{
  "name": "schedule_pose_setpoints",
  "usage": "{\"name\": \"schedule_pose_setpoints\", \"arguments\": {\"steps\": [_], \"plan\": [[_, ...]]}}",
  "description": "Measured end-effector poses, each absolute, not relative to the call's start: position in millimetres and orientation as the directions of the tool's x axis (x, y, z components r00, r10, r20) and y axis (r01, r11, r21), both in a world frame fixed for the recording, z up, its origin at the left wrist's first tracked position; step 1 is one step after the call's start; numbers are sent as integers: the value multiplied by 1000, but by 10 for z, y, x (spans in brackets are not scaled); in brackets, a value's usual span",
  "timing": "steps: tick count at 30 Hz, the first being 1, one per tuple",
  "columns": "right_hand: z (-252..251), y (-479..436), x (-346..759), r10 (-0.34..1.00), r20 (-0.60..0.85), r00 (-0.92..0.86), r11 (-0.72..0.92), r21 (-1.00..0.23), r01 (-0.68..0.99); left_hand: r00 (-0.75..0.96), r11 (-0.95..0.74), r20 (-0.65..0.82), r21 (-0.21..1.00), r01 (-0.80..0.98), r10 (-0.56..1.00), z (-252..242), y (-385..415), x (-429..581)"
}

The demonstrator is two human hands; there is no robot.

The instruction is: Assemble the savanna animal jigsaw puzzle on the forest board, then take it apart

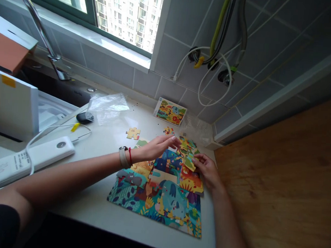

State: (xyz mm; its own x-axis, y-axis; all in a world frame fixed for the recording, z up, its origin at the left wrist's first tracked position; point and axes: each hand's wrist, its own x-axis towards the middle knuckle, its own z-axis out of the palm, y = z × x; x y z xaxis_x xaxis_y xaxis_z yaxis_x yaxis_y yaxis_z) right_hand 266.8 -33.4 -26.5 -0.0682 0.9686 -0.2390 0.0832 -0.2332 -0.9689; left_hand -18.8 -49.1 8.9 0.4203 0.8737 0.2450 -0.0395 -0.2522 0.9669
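Observation:
A children's jigsaw puzzle (161,198) with a bright jungle-animal picture lies partly assembled on the pale countertop (94,194). My right hand (207,170) grips a yellow-green puzzle piece (189,161) between its fingers, at the far right of the puzzle. My left hand (157,147) reaches across from the left, fingers extended above the puzzle's far part, and holds nothing I can see. A loose yellow piece (133,133) lies to the left, and a small multicoloured piece (168,130) lies just beyond my fingertips. A picture card (170,111) of the same scene leans by the tiled wall.
A white power bank (30,160) with a cable, a black computer mouse (84,117) and a clear plastic bag (108,107) lie left of the puzzle. A white box (12,107) and a sink tap (37,22) stand further left. A wooden surface (276,183) runs along the right.

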Motion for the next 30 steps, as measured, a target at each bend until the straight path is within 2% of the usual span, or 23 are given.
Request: {"name": "schedule_pose_setpoints", "arguments": {"steps": [3,7,10,13,16,24,30], "plan": [[-261,-373,2594,961,-236,-147,-216,-966,139,409,-301,264,953,27,873,145,-555,-394],[-224,-452,2458,946,-218,-241,-183,-970,160,432,-383,242,881,277,869,114,-734,-706],[-197,-538,2326,923,-224,-312,-171,-967,188,479,-487,264,759,433,837,-9,-839,-908],[-189,-635,2176,907,-212,-365,-145,-969,202,595,-647,316,579,496,739,-184,-886,-1004],[-204,-709,2052,912,-158,-379,-93,-979,182,614,-688,322,449,570,720,-345,-908,-978],[-201,-740,2003,949,-63,-308,-6,-983,182,564,-633,296,451,629,771,-466,-979,-826],[-187,-741,1982,958,-73,-278,-14,-978,209,543,-620,302,441,650,784,-480,-977,-806]]}}
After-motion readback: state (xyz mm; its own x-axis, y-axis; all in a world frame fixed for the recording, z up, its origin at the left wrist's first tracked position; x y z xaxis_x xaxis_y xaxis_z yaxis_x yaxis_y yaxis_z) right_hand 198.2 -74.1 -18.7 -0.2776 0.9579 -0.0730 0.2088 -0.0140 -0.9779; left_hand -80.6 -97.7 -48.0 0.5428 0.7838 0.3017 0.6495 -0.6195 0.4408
